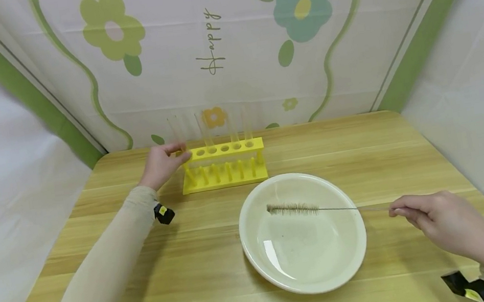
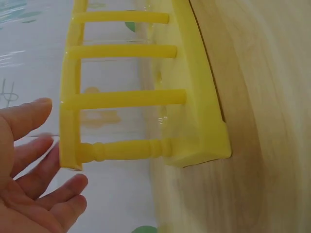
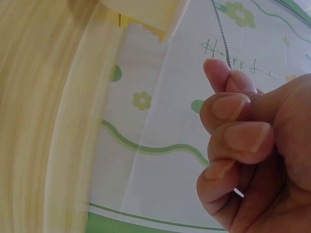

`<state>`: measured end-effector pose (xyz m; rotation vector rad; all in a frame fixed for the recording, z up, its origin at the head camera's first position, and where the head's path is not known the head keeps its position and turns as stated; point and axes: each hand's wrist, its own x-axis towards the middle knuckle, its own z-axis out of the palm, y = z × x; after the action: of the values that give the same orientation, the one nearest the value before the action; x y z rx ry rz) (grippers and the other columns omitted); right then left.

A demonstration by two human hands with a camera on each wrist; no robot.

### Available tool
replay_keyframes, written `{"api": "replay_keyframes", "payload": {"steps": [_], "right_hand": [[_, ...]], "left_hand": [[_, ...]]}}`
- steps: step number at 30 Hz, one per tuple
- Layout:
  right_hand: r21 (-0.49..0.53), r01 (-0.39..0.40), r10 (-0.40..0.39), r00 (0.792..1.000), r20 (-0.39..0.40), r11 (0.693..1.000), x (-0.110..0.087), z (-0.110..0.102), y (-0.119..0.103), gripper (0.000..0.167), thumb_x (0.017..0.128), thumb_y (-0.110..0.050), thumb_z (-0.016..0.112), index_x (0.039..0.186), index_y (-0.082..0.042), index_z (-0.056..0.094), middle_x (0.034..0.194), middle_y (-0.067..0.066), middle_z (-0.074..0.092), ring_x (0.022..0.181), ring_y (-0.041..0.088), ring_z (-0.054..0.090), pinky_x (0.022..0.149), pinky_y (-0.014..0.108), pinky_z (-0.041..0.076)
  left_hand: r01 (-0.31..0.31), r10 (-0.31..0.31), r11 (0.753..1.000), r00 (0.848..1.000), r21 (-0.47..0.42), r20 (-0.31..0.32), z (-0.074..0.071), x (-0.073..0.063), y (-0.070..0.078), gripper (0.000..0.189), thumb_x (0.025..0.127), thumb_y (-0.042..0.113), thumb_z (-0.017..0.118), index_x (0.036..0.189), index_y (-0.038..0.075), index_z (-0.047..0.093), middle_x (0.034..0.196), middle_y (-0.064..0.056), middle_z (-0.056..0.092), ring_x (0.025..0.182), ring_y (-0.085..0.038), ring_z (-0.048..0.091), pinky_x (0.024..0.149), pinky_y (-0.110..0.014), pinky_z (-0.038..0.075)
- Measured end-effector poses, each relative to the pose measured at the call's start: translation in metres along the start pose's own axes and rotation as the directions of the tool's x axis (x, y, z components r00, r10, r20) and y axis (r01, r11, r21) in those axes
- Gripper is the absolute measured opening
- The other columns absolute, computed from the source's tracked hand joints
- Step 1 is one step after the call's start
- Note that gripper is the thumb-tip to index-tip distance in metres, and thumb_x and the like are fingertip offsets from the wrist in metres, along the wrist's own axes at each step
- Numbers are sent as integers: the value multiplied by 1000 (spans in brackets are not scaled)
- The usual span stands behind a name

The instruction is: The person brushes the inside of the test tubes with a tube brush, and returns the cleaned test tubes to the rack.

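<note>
My left hand (image 1: 162, 164) is at the left end of a yellow test tube rack (image 1: 227, 183), its thumb and fingers on either side of the leftmost clear test tube (image 1: 176, 129). In the left wrist view the left hand (image 2: 34, 170) lies beside the rack's top bar (image 2: 71, 97); the see-through tube is hard to make out there. My right hand (image 1: 447, 225) pinches the thin wire handle of a test tube brush (image 1: 294, 209), whose bristles are over a white basin (image 1: 250, 263). In the right wrist view the right hand (image 3: 243, 141) has curled fingers, with the twisted wire (image 3: 221, 34) rising from the fingertips.
Several clear tubes, including this test tube (image 1: 246, 124), stand in the rack. The basin holds clear liquid and sits on a wooden table (image 1: 186, 282). Behind the rack hangs a white flower-printed cloth (image 1: 242, 89), with white sheets at both sides.
</note>
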<state>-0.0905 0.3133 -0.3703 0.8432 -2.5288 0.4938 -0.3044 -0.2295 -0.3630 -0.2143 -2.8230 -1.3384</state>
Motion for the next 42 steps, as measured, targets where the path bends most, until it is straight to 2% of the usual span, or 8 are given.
{"api": "replay_keyframes", "payload": {"steps": [5, 12, 15, 20, 23, 27, 33, 42], "right_hand": [[2, -8, 8, 1000, 5, 1000, -1, 1, 0, 30, 76, 7, 78, 94, -18, 74, 85, -11, 72, 61, -11, 45, 51, 10, 37], [-9, -13, 13, 1000, 11, 1000, -3, 2, 0, 30, 74, 6, 79, 93, -16, 75, 85, -9, 73, 63, -10, 49, 55, 10, 41], [-38, -13, 14, 1000, 17, 999, -2, 2, -1, 28, 74, 4, 80, 93, -17, 76, 84, -9, 73, 65, -8, 56, 56, 12, 45], [-115, -1, 3, 1000, 23, 993, 0, 5, -6, 9, 84, -16, 77, 93, -17, 77, 84, -8, 74, 70, 10, 70, 56, 27, 55], [-153, 47, -49, 999, -5, 987, 4, 9, -11, 34, 100, -40, 55, 91, -16, 78, 83, -7, 74, 70, 18, 72, 55, 34, 57], [-210, 111, -127, 990, -63, 971, 10, 15, -21, 63, 106, -51, 26, 88, -17, 75, 78, -9, 72, 62, 15, 69, 43, 30, 51], [-279, 178, -214, 971, -105, 944, 13, 19, -29, 57, 109, -42, 28, 85, -18, 73, 67, -14, 57, 44, 2, 44, 32, 20, 25], [-242, 209, -233, 970, -73, 947, 11, 21, -30, 55, 109, -41, 27, 90, -21, 75, 66, -13, 60, 42, 0, 39, 32, 19, 25]], "left_hand": [[-81, 94, 987, 992, 139, -89, -5, -16, 14, 52, 94, 34, 70, 136, 6, 60, 136, -14, 59, 129, -39, 49, 104, -54, 42], [-252, 334, 918, 908, 306, -254, -1, -45, 51, 33, 95, 24, 69, 119, 1, 70, 104, -15, 71, 88, -29, 67, 73, -44, 57], [-301, 342, 927, 924, 224, -173, 7, -50, 64, 40, 97, 28, 67, 128, 2, 65, 117, -12, 69, 95, -26, 67, 76, -40, 58], [-217, 219, 975, 975, 40, -45, 23, -46, 75, 61, 98, 34, 62, 149, 7, 43, 143, -11, 53, 119, -28, 60, 92, -41, 54], [-149, 149, 989, 989, -22, -11, 32, -38, 78, 68, 99, 34, 61, 154, 8, 32, 149, -11, 47, 127, -29, 54, 97, -40, 51], [-90, 89, 994, 996, -64, -14, 42, -25, 78, 68, 100, 31, 60, 156, 9, 28, 150, -13, 44, 128, -27, 53, 99, -39, 50], [-50, 45, 995, 997, -91, -60, 52, -7, 73, 59, 101, 26, 59, 153, 10, 35, 142, -13, 53, 123, -25, 57, 99, -39, 50], [-21, 10, 995, 994, -101, -104, 60, 1, 69, 44, 100, 22, 62, 142, 10, 54, 130, -11, 63, 114, -23, 62, 97, -38, 51]]}}
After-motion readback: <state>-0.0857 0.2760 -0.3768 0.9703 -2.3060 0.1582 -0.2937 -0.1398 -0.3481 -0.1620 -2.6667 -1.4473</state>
